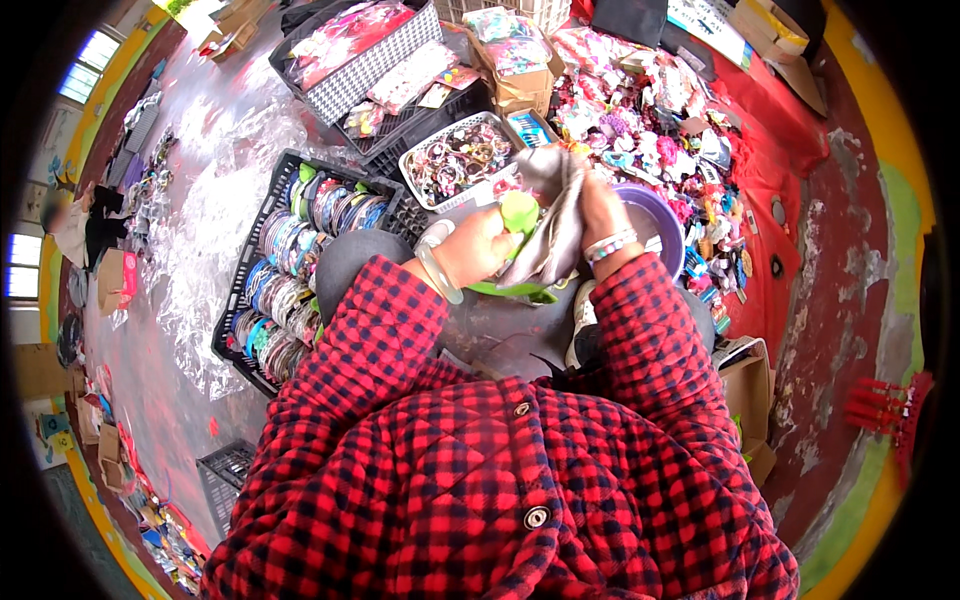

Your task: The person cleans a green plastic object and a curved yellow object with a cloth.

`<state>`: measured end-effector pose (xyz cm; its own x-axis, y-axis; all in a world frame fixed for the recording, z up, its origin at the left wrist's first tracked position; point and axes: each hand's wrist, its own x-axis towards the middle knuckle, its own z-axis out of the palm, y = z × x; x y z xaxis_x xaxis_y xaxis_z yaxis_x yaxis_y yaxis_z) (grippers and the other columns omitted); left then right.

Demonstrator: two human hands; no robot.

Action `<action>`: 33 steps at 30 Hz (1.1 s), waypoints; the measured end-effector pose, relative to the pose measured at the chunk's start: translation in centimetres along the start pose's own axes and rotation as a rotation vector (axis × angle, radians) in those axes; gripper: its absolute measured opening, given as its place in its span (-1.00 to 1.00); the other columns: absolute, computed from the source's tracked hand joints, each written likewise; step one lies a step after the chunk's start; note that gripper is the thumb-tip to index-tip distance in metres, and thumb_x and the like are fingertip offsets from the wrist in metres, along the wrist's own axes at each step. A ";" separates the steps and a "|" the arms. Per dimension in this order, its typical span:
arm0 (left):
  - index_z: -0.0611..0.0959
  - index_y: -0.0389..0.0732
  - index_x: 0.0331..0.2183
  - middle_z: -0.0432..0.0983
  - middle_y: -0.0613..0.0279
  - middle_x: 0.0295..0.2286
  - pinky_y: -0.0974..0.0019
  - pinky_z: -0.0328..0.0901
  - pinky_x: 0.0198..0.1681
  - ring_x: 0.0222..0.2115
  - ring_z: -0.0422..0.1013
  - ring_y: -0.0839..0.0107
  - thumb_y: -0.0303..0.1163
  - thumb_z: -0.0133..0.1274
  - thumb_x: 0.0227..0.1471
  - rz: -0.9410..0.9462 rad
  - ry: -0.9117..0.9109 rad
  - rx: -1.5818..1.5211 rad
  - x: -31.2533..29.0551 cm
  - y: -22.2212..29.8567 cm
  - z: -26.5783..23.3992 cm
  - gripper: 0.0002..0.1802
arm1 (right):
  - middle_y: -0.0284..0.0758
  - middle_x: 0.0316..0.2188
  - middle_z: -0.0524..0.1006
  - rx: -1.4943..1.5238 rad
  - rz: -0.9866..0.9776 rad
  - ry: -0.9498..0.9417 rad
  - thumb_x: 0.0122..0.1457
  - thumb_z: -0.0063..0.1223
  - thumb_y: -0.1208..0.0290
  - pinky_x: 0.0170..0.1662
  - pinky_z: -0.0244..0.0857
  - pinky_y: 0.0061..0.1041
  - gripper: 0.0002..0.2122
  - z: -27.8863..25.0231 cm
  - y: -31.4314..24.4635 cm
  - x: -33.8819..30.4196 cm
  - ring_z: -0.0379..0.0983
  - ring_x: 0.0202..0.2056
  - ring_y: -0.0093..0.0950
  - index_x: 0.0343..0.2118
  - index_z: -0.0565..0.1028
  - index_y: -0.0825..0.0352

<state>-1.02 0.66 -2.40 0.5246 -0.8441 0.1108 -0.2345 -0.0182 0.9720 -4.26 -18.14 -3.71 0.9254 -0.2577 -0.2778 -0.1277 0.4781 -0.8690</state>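
My left hand [474, 248] is closed round a bright green item with a rounded end [519, 210]; its exact kind I cannot make out. My right hand [604, 212] grips a crumpled grey cloth [553, 240], which hangs between both hands and lies against the green item. Below the cloth a curved green piece [512, 290] shows; whether it belongs to the same item is hidden. Beside my left forearm stands a black crate [228, 318] packed with rows of colourful headbands [284, 287]. A purple basin [668, 214] sits just beyond my right wrist.
A white basket [412, 172] of hair ties stands ahead, near a cardboard box [522, 88] of packaged goods and a grey crate [375, 72]. A large heap of hair accessories [640, 120] covers red cloth [775, 120] at the right. Clear plastic sheeting [215, 220] lies left. An open carton [745, 390] stands near my right elbow.
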 end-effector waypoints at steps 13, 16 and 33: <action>0.50 -0.26 -0.45 0.44 -0.07 -0.58 0.08 0.28 -0.45 -0.51 0.37 -0.07 -0.41 -0.07 -0.16 0.062 -0.191 0.501 -0.6 0.5 0.8 -0.84 | -0.41 -0.64 0.43 -0.633 -0.070 -0.009 0.18 -0.21 0.20 -0.52 0.21 -0.60 -0.63 1.2 5.1 -0.6 0.29 -0.59 -0.65 -0.43 0.47 0.47; 0.48 -0.26 -0.42 0.42 -0.09 -0.59 0.05 0.27 -0.49 -0.53 0.38 -0.05 -0.46 -0.16 -0.12 -0.035 -0.257 0.633 -0.2 3.3 1.1 -0.84 | -0.32 -0.51 0.48 -0.437 -0.095 0.005 0.19 -0.25 0.22 -0.39 0.29 -0.55 -0.66 -1.6 7.5 1.1 0.39 -0.50 -0.53 -0.35 0.45 0.46; 0.31 -0.23 -0.06 0.38 0.07 -0.21 0.15 0.29 -0.12 -0.22 0.38 0.15 -0.48 -0.15 0.04 -0.344 -0.008 -1.111 0.4 2.1 -1.3 -0.64 | -0.24 -0.36 0.50 0.253 0.224 0.124 0.19 -0.29 0.15 -0.36 0.35 -0.41 -0.65 0.7 -0.1 -1.1 0.46 -0.42 -0.38 -0.19 0.39 0.33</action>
<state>-0.20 1.00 -0.05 0.4149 -0.8894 -0.1920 0.7684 0.2294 0.5975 -5.01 -17.36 -3.04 0.8320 -0.2159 -0.5111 -0.2154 0.7233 -0.6561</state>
